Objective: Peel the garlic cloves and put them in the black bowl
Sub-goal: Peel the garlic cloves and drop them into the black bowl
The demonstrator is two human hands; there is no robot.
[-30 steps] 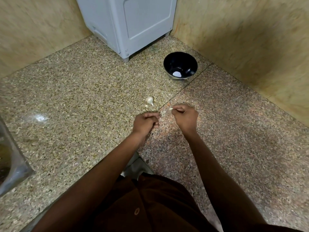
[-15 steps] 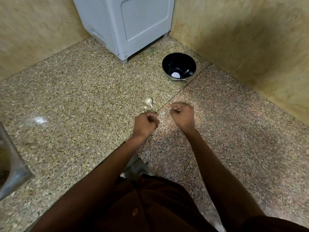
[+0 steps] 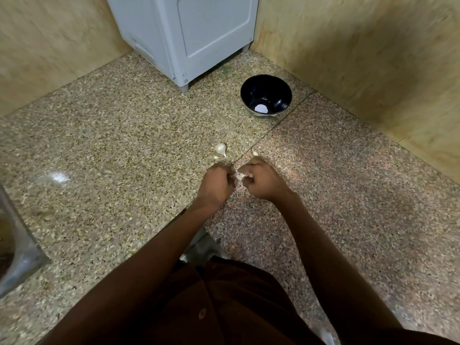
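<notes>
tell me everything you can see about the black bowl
The black bowl is round, glossy and dark inside, with what looks like a paler outer base. It stands upright on the speckled stone floor, near the corner, beside a grey appliance and beyond both hands. Nothing touches it but the floor. One small white patch shows at its bottom, either a peeled clove or a glare.

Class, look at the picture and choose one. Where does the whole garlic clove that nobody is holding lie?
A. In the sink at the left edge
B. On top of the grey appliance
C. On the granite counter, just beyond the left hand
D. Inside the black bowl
C: the loose garlic clove lies on the granite counter, just beyond the left hand and well short of the black bowl.
</notes>
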